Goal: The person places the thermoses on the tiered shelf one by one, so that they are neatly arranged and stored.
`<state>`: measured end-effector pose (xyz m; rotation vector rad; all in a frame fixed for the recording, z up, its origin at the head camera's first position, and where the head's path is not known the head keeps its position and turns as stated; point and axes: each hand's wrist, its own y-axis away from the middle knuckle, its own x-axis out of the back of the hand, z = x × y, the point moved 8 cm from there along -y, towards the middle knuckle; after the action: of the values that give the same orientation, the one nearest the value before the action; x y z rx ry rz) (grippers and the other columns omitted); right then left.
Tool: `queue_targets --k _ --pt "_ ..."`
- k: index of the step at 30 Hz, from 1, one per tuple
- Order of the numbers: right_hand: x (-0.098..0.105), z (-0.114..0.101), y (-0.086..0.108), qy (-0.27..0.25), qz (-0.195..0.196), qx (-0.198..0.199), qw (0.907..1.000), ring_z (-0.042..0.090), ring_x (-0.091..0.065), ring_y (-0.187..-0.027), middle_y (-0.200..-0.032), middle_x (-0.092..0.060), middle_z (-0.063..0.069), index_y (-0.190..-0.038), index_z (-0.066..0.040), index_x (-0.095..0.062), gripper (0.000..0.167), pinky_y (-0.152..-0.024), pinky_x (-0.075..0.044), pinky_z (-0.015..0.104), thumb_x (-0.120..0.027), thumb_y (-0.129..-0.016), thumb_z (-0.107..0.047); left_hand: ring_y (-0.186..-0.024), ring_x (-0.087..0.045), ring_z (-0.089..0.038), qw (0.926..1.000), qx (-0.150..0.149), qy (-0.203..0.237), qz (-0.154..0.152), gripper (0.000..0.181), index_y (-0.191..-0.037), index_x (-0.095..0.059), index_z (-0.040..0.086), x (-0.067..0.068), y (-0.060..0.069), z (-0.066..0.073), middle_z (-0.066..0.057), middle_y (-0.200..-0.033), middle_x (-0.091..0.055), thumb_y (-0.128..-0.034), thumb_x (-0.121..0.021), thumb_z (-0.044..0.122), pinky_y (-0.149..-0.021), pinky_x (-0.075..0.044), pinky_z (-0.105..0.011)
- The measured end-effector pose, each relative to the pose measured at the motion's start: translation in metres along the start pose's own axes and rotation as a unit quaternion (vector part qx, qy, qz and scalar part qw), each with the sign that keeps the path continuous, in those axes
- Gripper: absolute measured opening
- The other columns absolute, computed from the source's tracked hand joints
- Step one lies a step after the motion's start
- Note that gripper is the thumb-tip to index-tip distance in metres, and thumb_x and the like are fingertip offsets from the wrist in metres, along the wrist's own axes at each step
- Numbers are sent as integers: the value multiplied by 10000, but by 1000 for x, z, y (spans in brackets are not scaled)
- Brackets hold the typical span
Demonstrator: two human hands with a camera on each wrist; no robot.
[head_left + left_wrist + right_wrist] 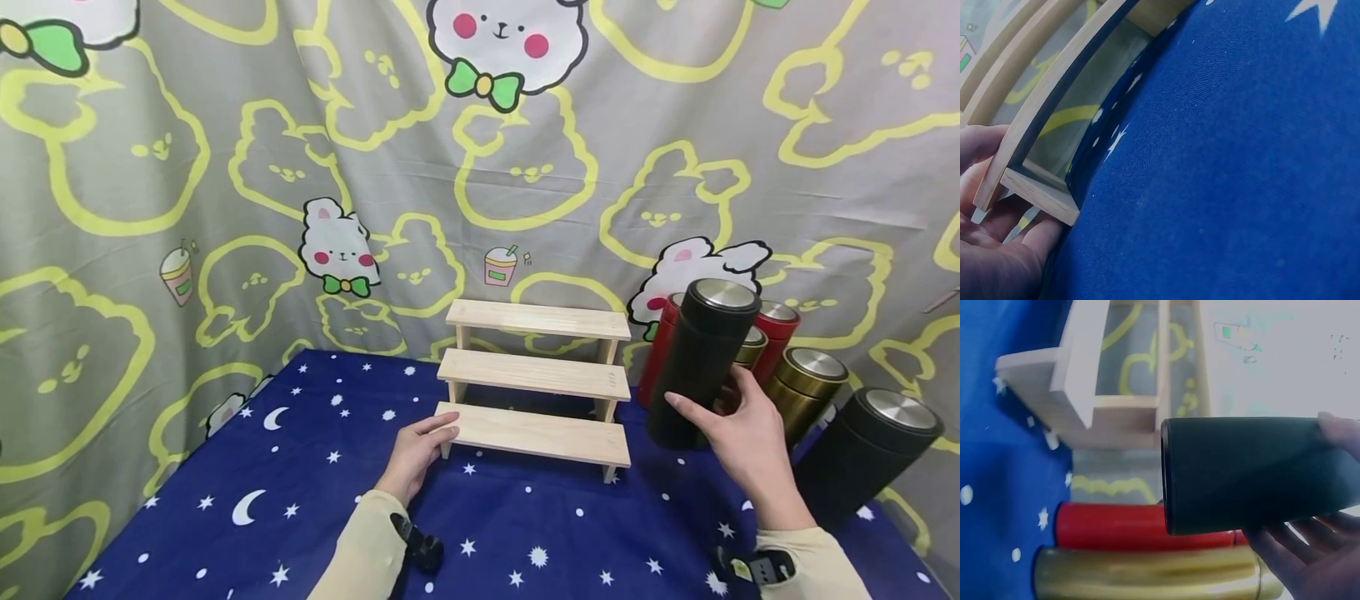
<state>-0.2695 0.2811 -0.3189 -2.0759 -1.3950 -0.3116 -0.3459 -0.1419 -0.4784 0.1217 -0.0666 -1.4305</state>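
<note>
A three-step wooden stand point(532, 429) stands on the cloth in the middle of the head view. My left hand point(416, 450) grips the left end of its lowest step; in the left wrist view, fingers lie on both sides of the board point(1054, 78), close to the leg. To the right of the stand, my right hand point(753, 442) holds a black thermos flask point(697, 367) with a silver lid, slightly tilted. The right wrist view shows the thumb and fingers around this flask point(1241, 475), with its base towards the stand.
Behind and right of the held flask stand two red flasks point(776, 333), two gold ones point(802, 400) and another black one point(862, 458). A blue star-and-moon cloth point(300, 500) covers the table. A patterned grey curtain point(412, 167) hangs close behind.
</note>
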Motion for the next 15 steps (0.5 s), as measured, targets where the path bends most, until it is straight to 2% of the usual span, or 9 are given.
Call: queue_targets --k 4,8,11,15 --pt "-5 -17 -2 -137 -31 247 9996 370 -558 -1132 -1295 -553 203 -1449 -72 -421 777 -757 -412 143 -794 -835 -366 -939 -615 -164 10000 13 -55 46 334 -1145 -727 11 2 1 1 -200 -1276 -596 -821 -774 75 -804 -476 -297" --pt "-12 -33 -5 -286 -111 402 9987 324 -572 -1101 -1265 -571 164 -1423 -71 -452 748 -771 -419 129 -800 -829 -362 -970 -616 -183 10000 6 -66 26 338 -1149 -726 13 2 2 2 -204 -1288 -588 -822 -778 80 -835 -481 -322" --pt "-17 -42 -10 -280 -171 453 9984 312 -569 -1077 -1241 -583 162 -1409 -72 -467 738 -800 -437 207 -796 -827 -385 -1054 -612 -234 10000 -5 -72 -42 351 -1158 -722 14 1 1 2 -218 -1320 -564 -821 -784 90 -911 -473 -384" --pt "-23 -51 -18 -250 -284 531 9979 338 -545 -1095 -1244 -577 183 -1411 -72 -461 741 -852 -427 406 -779 -835 -411 -1086 -605 -262 9999 2 -80 -85 349 -1157 -723 18 0 0 2 -220 -1336 -550 -822 -783 92 -922 -471 -395"
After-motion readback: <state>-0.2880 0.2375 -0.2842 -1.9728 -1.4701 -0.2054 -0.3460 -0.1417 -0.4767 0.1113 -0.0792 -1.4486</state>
